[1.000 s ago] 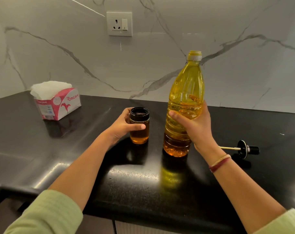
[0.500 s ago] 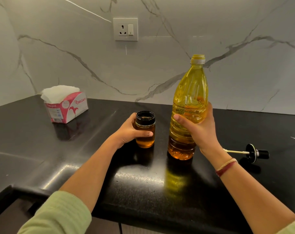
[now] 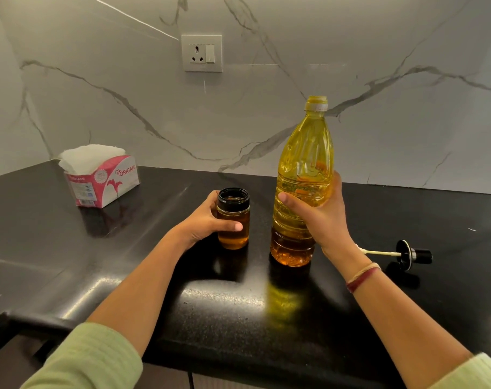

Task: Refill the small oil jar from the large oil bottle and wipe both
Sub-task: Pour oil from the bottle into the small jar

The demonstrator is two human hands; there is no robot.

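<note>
Left hand: my left hand [image 3: 205, 220] curls around the small oil jar [image 3: 233, 220], with the thumb across its front.
Jar: it stands open on the counter [image 3: 126, 262], partly filled.
Right hand: my right hand [image 3: 323, 217] wraps the large oil bottle [image 3: 303, 175] at the ribbed waist. The bottle stands upright, just right of the jar.
Handling: the bottle is nearly full, so I judge it heavy, with soft walls that may be oily. I would grip the ribs firmly. The jar looks light and breakable.
Surface: black, polished and hard.
Room: a marble-pattern wall with a socket [image 3: 201, 53]. A tissue box [image 3: 101, 178] stands back left, and a black spout cap [image 3: 401, 252] lies at the right.
</note>
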